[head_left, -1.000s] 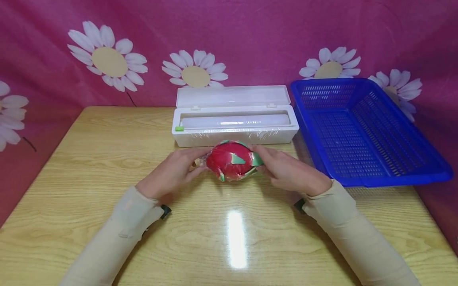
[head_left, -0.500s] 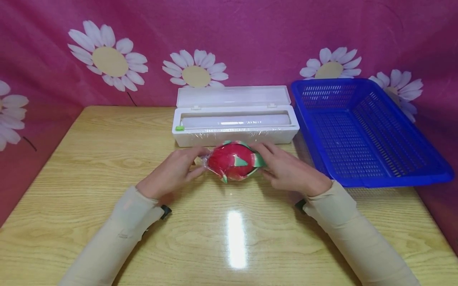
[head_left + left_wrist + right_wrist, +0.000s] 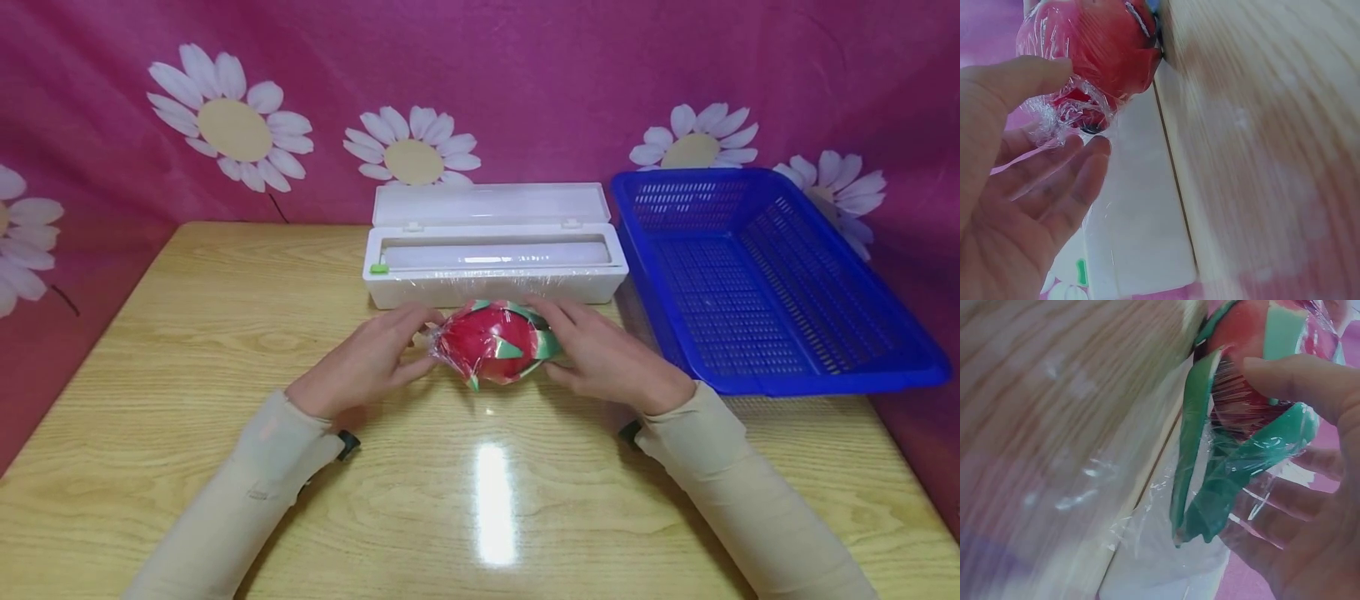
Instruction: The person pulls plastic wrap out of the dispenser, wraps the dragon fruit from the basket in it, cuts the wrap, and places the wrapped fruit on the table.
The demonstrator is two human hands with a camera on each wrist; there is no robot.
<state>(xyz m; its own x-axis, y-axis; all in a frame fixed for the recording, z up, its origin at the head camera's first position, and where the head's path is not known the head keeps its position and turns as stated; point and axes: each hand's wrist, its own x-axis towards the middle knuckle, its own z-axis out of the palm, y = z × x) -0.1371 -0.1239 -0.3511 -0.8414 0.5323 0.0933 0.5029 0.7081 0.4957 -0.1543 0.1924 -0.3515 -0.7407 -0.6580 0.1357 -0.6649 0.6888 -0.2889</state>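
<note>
Curling the thumb and fingers of the left hand (image 3: 360, 362) round the film-bunched left end of a pinkish-red dragon fruit (image 3: 486, 337), at the centre of the head view, with the clear cling film (image 3: 1052, 123) crumpling shiny between thumb and fingertips at the upper left of the left wrist view. Holding the opposite end with the right hand (image 3: 611, 362), resting the thumb against red skin at the upper right of the right wrist view and spreading the fingers a little apart behind film and long green scales (image 3: 1213, 505). Pointing those scales rightward in the head view, leaving unclear any contact between fruit and tabletop (image 3: 172, 375). Facing, just beyond the fruit, an opened white dispenser box (image 3: 431, 292) in the upper middle of the frame, with a roll of film (image 3: 495, 254) lying inside, a green slider (image 3: 379, 269) sitting at the left and a lid (image 3: 491, 205) standing raised behind. Having a blue plastic basket (image 3: 810, 386) beside the box at the right of the frame. Wearing cream sleeves (image 3: 217, 508), reaching in from the lower corners. Fronting a magenta daisy-print backdrop (image 3: 525, 75) across the top.
</note>
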